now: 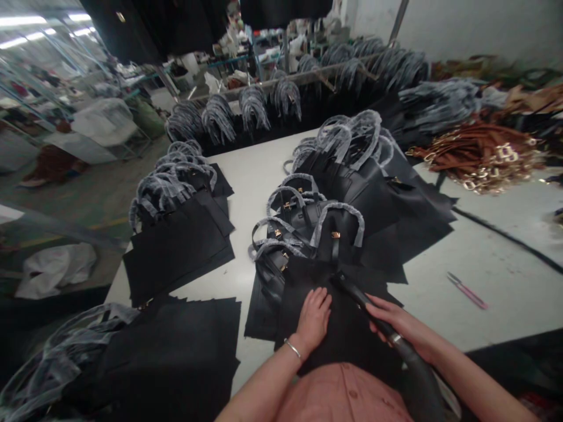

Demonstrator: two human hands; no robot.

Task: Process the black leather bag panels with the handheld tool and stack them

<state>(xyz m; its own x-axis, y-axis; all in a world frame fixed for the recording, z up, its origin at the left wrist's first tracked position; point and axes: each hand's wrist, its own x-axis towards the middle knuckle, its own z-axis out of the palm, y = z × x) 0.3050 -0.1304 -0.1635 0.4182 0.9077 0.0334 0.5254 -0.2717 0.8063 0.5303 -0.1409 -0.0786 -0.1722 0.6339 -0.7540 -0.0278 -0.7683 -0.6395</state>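
Note:
My left hand (314,316) lies flat on a black leather bag panel (303,287), its fingers stretched out and nothing held. My right hand (398,322) is wrapped round a black vacuum cleaner hose (380,319) with a metal ring. The hose's nozzle (345,282) points away from me and rests on or just over the panel; I cannot tell which. At the panel's far edge stand a plastic-wrapped handle (341,206) and a short strap with a gold clasp (335,235). More black bag pieces with wrapped handles lie beyond and under it.
Stacks of black panels (180,246) occupy the left of the white table (246,170). Pink-handled snips (468,291) lie at right, near a black cord (510,237). Brown straps with gold hooks (484,149) are heaped at the back right. Wrapped handles (253,108) hang on a rail behind.

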